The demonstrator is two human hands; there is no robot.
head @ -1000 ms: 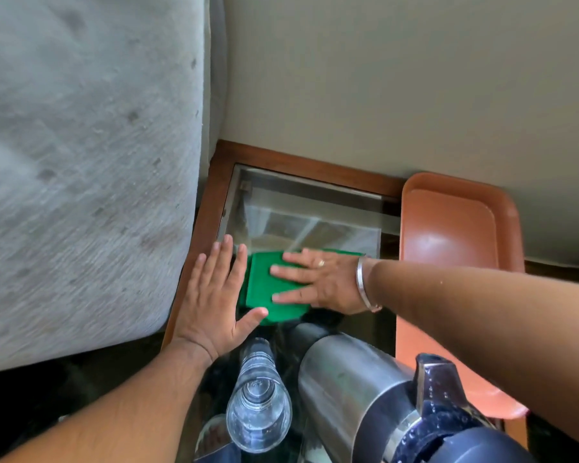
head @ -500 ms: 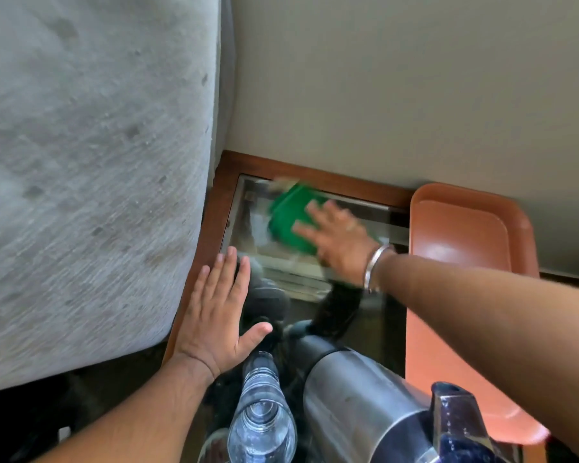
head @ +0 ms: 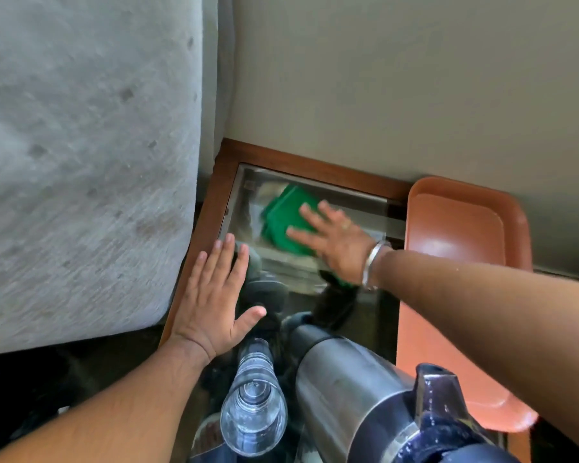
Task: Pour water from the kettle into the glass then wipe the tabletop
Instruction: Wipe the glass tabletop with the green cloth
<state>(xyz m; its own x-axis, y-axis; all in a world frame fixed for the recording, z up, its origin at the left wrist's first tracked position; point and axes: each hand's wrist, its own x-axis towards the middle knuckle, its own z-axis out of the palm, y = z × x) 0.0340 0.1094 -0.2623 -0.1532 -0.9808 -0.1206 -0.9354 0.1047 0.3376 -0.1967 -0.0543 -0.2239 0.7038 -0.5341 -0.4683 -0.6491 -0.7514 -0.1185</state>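
My right hand [head: 336,243] presses flat on a green cloth [head: 281,215] at the far part of the glass tabletop [head: 365,315], fingers spread over the cloth. My left hand [head: 211,295] lies flat and open on the table's left wooden frame, holding nothing. A clear glass [head: 253,412] with water in it stands near me, just below my left thumb. To the right of the glass stands the steel kettle [head: 345,389] with its dark lid and handle at the bottom edge.
An orange tray [head: 455,235] lies along the table's right side under my right forearm. A grey sofa cushion [head: 81,162] borders the table on the left, and a plain wall [head: 381,78] runs behind it. The wooden frame [head: 221,192] rims the glass.
My right hand slid the green cloth from beside my left hand to the far part of the glass, and has stayed about there for the last half second. The left hand stayed in place.
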